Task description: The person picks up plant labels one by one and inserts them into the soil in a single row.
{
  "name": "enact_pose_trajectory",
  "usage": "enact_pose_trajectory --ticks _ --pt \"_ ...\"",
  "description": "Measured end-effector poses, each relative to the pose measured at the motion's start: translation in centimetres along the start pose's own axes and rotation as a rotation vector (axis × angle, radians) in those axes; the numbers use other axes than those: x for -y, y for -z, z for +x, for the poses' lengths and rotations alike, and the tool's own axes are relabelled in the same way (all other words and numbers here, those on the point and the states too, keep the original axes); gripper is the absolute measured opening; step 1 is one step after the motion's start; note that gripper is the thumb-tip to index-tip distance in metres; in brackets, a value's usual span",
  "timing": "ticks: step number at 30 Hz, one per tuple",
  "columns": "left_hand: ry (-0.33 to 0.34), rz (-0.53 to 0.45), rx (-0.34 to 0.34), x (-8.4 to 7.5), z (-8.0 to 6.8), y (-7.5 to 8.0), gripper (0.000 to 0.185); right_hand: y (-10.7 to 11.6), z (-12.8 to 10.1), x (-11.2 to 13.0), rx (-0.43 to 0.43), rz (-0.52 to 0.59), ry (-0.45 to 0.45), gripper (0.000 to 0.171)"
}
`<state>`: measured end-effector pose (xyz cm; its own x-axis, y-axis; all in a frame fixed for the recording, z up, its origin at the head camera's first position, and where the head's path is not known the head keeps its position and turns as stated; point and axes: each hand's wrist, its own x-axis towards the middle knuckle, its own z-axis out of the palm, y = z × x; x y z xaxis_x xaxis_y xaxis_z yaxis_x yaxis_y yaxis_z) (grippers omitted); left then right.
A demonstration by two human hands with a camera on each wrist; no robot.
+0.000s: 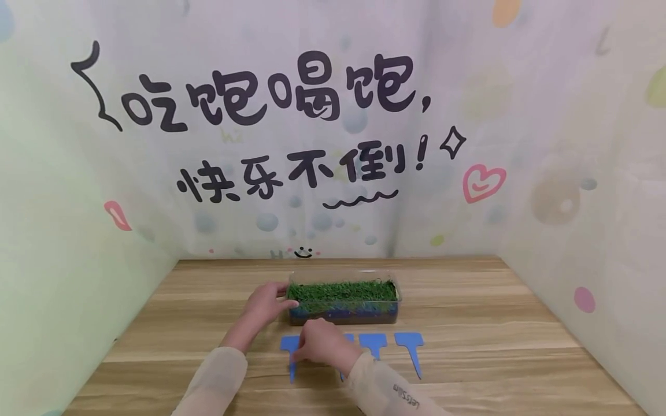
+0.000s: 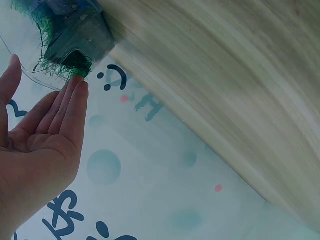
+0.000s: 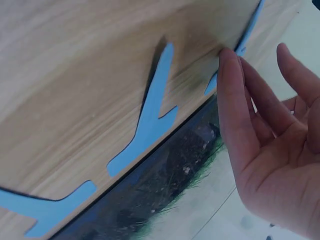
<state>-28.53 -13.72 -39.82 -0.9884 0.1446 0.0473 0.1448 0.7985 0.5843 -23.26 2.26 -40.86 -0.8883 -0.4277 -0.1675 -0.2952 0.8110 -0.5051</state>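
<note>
Left hand (image 1: pixel 266 305), fingers straight, steadies the clear plastic tray of green grass (image 1: pixel 343 300) mid-counter; right hand (image 1: pixel 319 345), fingers relaxed, touches flat blue T-shaped plastic plant labels (image 1: pixel 411 346), none apparently planted yet.

A pale wooden worktop (image 1: pixel 468 323) with streaky grain fills the lower half of the head view. Behind it hangs a pastel backdrop (image 1: pixel 546 115) dotted with soft bubbles, and bold black Chinese lettering (image 1: pixel 270 92) runs across it in two rows. To the right of the lettering sits a pink heart doodle (image 1: pixel 483 182); low at the centre, a tiny black smiley face (image 1: pixel 303 252).
</note>
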Motion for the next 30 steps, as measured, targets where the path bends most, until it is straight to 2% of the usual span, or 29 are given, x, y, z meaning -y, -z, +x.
enact_pose_trajectory --ticks 7,17,24,27,30 --pt "-0.01 0.005 -0.009 0.3 0.0 0.0 0.059 -1.5 0.1 1.4 -0.139 -0.328 0.035 0.044" --pt "-0.016 -0.007 -0.011 0.1 -0.1 -0.1 0.06 -3.0 0.4 2.7 -0.192 -0.667 -0.018 0.024" --pt "-0.028 -0.011 -0.015 0.1 -0.1 0.0 0.06 -3.3 0.3 2.7 -0.211 -0.715 -0.016 0.012" --pt "-0.032 -0.008 -0.016 0.2 -0.1 0.0 0.06 -3.3 0.3 2.6 -0.222 -0.721 -0.005 0.013" --pt "-0.033 -0.005 -0.015 0.1 -0.1 0.0 0.06 -3.2 0.5 2.2 -0.229 -0.682 0.011 0.019"
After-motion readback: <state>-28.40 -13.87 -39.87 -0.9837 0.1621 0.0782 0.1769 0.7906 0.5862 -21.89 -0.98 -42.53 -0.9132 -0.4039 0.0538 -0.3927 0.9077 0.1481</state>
